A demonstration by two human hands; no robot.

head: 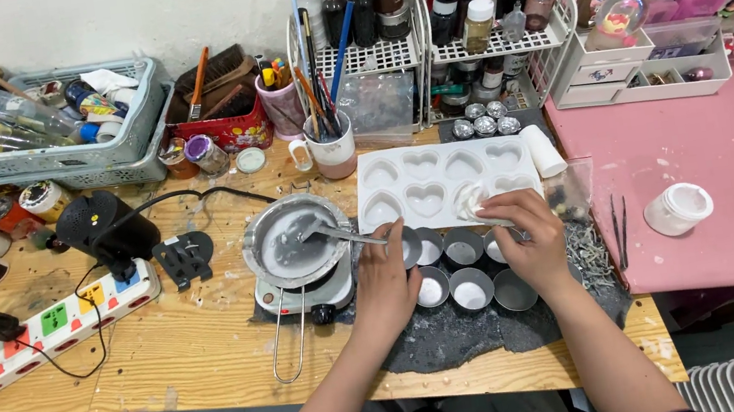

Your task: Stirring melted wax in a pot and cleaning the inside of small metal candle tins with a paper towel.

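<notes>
Seen from above, a person works at a cluttered wooden table (196,354). Their left hand (387,280) is closed around the handle of a metal spoon (342,234), whose bowl rests inside a small metal melting pot (291,243) coated with pale wax. That pot sits on a little electric hot plate (313,298), and its long wire handle reaches toward the table's near edge. Their right hand (524,232) is pinched shut on a white lump of wax (470,201), held at the near edge of a white heart-shaped mould tray (439,177). Just below both hands stand several small round metal tins (467,268) in two rows on a dark grey mat (462,336); some hold white wax. Left of the pot lie a black device with a cord (107,228) and a white power strip (40,333) with coloured sockets. Right of the mat, a small white jar (678,208) stands on a pink surface (726,175). Wire racks of bottles (453,3) line the wall behind.
</notes>
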